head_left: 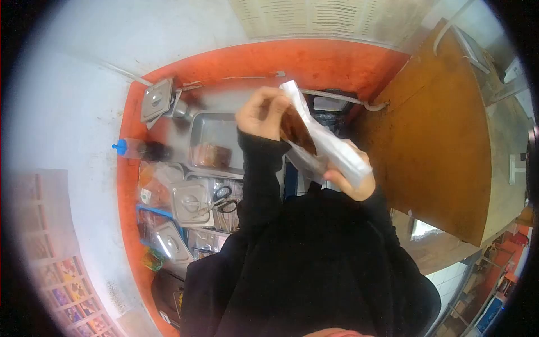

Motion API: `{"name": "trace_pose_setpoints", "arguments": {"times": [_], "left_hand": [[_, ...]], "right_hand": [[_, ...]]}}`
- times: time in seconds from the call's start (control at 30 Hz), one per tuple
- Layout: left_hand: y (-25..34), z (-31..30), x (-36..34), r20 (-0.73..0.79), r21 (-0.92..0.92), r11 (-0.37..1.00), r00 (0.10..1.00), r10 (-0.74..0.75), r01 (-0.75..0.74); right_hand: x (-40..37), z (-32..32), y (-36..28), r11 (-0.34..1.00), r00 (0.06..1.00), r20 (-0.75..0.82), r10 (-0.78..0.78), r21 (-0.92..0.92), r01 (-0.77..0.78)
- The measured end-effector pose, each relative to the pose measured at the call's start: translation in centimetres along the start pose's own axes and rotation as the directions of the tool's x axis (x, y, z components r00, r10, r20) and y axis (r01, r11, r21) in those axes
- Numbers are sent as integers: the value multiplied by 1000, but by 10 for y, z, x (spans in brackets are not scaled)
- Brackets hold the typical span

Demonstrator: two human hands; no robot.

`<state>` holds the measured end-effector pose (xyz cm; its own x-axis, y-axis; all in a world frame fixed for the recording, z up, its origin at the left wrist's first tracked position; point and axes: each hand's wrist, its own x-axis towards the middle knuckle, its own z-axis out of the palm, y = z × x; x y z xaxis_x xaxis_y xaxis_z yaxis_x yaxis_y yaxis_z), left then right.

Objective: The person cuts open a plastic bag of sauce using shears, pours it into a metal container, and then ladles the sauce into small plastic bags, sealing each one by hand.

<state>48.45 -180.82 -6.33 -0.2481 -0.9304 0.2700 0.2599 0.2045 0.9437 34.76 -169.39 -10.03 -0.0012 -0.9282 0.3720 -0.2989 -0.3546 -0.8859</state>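
Note:
My left hand [265,114] pinches the upper end of a white packet [331,146] with a brown, glossy part [296,130] showing on its near side. At the packet's lower right end, my right hand [358,182] grips it, thumb in front and fingers behind. The packet is tilted, running from upper left to lower right in front of my chest. What the brown part is, I cannot make out. Left of my sleeve, a metal tray [197,126] holds a wrapped reddish-brown packet [211,156].
Black-handled scissors [223,197] lie by a lidded metal container [191,203]. Another lidded container [172,242] is below. A bottle with a blue cap [135,148] stands by the orange wall edge. A large wooden panel [429,132] rises on the right.

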Motion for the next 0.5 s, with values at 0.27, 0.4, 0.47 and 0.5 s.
{"name": "trace_pose_setpoints", "arguments": {"times": [0.27,0.4,0.47,0.5], "left_hand": [[-2,25,-10,300,19,999,953,37,-45],[-19,26,-9,380,-125,985,923,-61,116],[-34,30,-12,355,-15,997,932,77,-77],[-39,32,-11,340,100,959,915,219,-267]], "right_hand": [[21,17,-15,916,960,-257,107,-351,-196],[17,8,-2,928,937,-348,35,-337,-160],[11,-5,6,954,923,-376,76,-242,-177],[11,-10,6,971,886,-463,-25,-221,-89]]}}
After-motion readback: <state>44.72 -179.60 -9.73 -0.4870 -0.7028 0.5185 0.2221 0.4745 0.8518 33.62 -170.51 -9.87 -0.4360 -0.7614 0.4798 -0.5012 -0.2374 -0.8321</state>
